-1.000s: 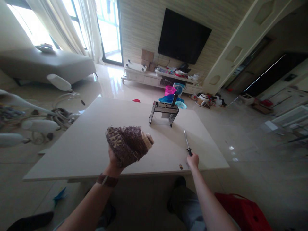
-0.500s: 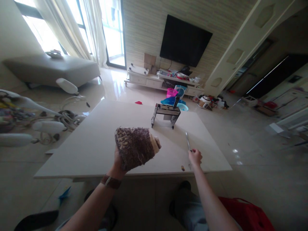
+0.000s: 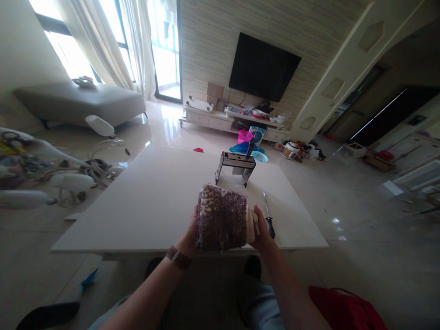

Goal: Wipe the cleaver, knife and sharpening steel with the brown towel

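Observation:
A folded brown and cream fuzzy cloth (image 3: pixel 222 223) is held up over the near edge of the white table (image 3: pixel 154 206). My left hand (image 3: pixel 190 233) grips its left side, fingers closed behind the cloth. Against its right side my right hand (image 3: pixel 261 231) closes on the cream edge. A knife (image 3: pixel 267 214) with a black handle lies flat on the table just right of my right hand. Farther back stands a metal knife rack (image 3: pixel 235 165) with one dark handle sticking up.
A red stool (image 3: pixel 343 309) sits at my lower right. A toppled lamp with white shades (image 3: pixel 68 181) lies on the floor at the left. Plastic baskets (image 3: pixel 249 142) and clutter lie before the TV cabinet (image 3: pixel 220 121). A grey sofa (image 3: pixel 82 101) stands at the far left.
My right hand left the knife's handle and came left onto the cloth. My left hand brought the cloth right and lower, toward the middle. The knife stays on the table.

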### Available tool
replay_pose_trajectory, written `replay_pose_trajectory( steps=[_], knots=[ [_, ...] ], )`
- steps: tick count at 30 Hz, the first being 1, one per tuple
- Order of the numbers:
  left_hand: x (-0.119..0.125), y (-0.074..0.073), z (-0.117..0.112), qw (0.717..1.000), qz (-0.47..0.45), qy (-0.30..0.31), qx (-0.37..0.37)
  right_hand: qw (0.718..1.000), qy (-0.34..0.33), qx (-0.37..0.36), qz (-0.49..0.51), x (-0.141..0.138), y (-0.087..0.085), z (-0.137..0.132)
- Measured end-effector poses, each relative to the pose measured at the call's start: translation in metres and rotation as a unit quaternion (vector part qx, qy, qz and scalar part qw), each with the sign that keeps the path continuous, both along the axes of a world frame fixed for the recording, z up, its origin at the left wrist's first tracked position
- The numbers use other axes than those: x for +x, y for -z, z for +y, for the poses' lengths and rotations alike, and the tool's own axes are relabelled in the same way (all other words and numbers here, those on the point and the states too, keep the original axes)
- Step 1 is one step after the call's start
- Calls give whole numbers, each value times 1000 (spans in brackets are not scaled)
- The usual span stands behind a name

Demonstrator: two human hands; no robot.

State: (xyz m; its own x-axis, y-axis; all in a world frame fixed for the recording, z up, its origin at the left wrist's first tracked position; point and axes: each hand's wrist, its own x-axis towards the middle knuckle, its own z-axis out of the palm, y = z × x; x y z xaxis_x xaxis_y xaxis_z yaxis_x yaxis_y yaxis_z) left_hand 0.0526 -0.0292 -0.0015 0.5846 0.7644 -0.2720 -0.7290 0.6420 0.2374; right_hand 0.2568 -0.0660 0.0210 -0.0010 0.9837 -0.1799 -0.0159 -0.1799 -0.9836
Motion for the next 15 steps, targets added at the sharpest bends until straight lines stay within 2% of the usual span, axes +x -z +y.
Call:
replay_pose_trajectory(
  steps=[3,7,12,15],
  knots=[
    [5,-9,3,1000,9,16,24,1000,-1,-17,9,-2,-7,7],
    [5,-13,6,997,61,30,27,984,-21,-127,125,-5,0,12],
    [1,-6,11,986,165,-19,-27,950,32,-200,236,-12,6,16],
    [-6,-10,12,983,178,-20,-38,931,75,-217,284,-11,3,20]
  ],
)
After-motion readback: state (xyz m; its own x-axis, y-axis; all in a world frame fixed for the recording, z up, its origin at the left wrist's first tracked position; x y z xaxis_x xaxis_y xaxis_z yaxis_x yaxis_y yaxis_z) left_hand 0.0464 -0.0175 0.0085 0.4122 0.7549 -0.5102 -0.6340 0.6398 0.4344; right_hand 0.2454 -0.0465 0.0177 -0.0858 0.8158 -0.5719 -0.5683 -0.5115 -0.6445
